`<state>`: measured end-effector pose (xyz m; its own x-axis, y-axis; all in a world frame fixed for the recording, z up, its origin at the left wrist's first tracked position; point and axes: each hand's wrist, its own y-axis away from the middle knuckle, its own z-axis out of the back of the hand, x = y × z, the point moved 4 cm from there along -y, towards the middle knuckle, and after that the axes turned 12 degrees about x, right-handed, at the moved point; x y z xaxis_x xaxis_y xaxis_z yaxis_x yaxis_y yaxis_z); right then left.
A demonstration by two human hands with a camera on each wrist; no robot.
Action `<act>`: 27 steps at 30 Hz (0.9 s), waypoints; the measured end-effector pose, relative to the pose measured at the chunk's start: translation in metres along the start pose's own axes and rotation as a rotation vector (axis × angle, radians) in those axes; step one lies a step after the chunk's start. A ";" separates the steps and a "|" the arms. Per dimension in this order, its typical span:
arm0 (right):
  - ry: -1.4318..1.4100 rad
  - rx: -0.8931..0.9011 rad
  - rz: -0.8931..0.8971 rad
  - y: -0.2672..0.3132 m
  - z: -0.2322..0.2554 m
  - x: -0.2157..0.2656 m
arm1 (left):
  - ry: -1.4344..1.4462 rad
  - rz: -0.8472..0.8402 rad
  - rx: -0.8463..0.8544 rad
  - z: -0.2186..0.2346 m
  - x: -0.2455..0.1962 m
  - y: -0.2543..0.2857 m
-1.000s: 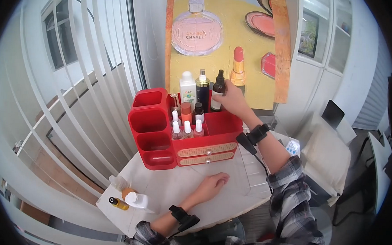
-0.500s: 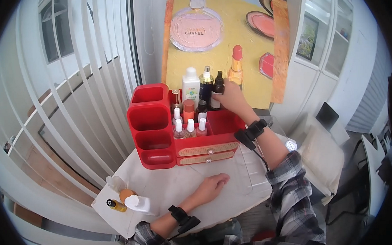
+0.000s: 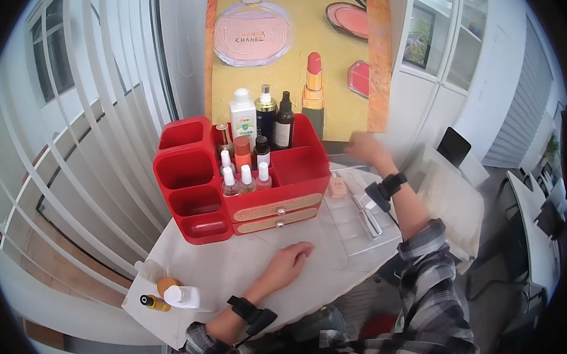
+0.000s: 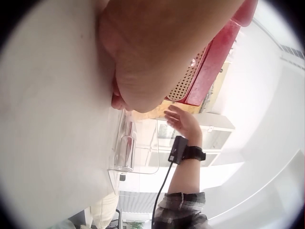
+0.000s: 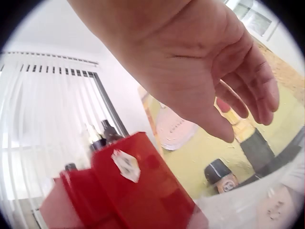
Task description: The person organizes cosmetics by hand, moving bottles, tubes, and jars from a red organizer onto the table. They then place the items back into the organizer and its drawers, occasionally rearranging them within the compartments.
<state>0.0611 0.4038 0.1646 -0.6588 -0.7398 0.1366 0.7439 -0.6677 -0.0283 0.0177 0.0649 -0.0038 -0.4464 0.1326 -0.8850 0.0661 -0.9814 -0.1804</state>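
Observation:
My right hand (image 3: 368, 151) hangs in the air to the right of the red organizer (image 3: 275, 194); in the right wrist view the fingers of that hand (image 5: 214, 71) are relaxed and hold nothing. A black-capped bottle (image 5: 218, 172) stands below them. The dark spray bottle (image 3: 284, 127) is upright in the organizer's back row, beside a navy bottle (image 3: 265, 116) and a white bottle (image 3: 243, 119). My left hand (image 3: 287, 265) rests on the white table in front of the drawers, fingers loosely curled with nothing in them.
Right of the organizer lies a clear tray (image 3: 342, 238) with a small pink box (image 3: 338, 187) and silver-white tubes (image 3: 367, 216). Several bottles, one of them white (image 3: 182, 297), are at the table's left corner. A painting (image 3: 292, 93) stands behind.
My right hand has let go of the dark spray bottle and moved right, away from the organizer. The head view has shifted to the right. The left hand stays on the table.

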 end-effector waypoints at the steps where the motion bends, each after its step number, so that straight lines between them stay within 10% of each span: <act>1: 0.011 0.149 -0.072 0.001 -0.018 -0.010 | -0.001 -0.002 0.004 0.000 -0.001 0.000; 17: 0.118 0.225 -0.185 0.007 -0.112 -0.048 | -0.040 -0.053 -0.044 0.001 -0.006 0.001; 19: 0.059 0.039 -0.198 0.005 -0.105 -0.041 | -0.044 -0.052 -0.049 0.001 -0.005 0.001; 27: 0.116 0.216 -0.106 0.021 -0.108 0.024 | -0.025 -0.032 -0.029 0.001 -0.002 0.001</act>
<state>0.0489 0.3633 0.0602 -0.7334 -0.6797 0.0126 0.6687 -0.7179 0.1938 0.0179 0.0639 -0.0021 -0.4705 0.1596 -0.8678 0.0770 -0.9723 -0.2206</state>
